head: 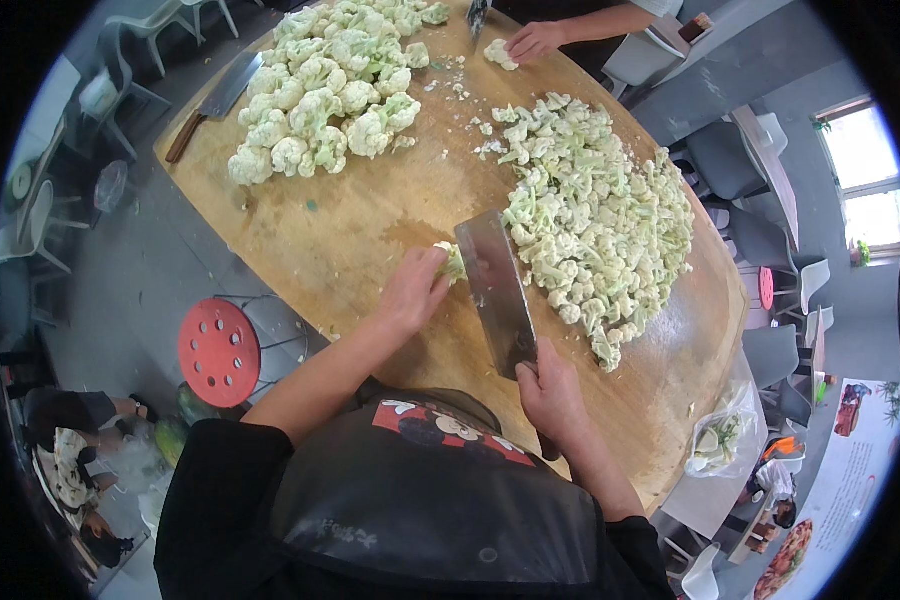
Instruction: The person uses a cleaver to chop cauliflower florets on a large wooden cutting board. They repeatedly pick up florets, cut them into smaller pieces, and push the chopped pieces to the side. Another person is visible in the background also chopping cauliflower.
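My right hand (551, 390) grips the handle of a broad cleaver (497, 289), its wide steel blade slanting up and to the left over the wooden table. Against the blade's left side, my left hand (416, 289) holds a piece of cauliflower (454, 262), partly hidden by the fingers and the blade. A large pile of small cut cauliflower florets (592, 217) lies right of the cleaver. Bigger cauliflower chunks (322, 97) are heaped at the far left of the wooden table (330, 232).
Left of the chunks lies a second cleaver (221, 97). Across the table, a co-worker's hand (536, 41) touches a cauliflower piece (501, 55) beside another blade (478, 19). A red stool (219, 352) stands at left; a plastic bag (726, 435) is at right.
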`<state>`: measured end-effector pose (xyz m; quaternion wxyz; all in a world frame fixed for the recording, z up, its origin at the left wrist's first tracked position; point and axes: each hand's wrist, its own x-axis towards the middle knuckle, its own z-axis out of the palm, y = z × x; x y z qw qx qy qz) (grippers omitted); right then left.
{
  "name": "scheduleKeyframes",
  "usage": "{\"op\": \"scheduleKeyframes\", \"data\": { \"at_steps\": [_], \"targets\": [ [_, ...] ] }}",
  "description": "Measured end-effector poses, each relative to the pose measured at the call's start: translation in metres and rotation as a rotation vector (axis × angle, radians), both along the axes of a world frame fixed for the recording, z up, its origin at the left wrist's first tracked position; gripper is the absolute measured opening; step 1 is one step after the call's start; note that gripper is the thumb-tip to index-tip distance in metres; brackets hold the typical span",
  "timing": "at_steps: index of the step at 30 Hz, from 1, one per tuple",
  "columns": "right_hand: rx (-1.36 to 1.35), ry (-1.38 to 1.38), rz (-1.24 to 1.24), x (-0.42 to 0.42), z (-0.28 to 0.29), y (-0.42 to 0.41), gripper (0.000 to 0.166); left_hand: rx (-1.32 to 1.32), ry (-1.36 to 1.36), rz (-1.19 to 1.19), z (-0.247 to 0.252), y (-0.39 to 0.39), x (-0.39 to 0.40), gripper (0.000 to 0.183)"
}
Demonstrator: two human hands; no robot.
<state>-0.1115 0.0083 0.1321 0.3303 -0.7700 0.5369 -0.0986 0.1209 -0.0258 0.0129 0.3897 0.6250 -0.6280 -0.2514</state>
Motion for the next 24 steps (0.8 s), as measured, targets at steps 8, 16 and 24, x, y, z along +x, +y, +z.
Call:
{"op": "scheduleKeyframes", "data": {
  "at_steps": [8,16,24],
  "targets": [
    [0.052,0.052,-0.044,0.005,0.009,-0.004,0.024,-0.089,-0.010,0.018,-0.011,0.000,-0.001,0.022],
    [0.038,-0.032,-0.006,0.004,0.008,-0.010,0.019,-0.099,-0.044,-0.001,-0.007,-0.002,0.000,0.019],
    [0.048,0.149,0.009,0.039,-0.001,-0.025,0.024,-0.100,-0.105,-0.016,-0.006,-0.002,-0.002,0.014]
  ]
}}
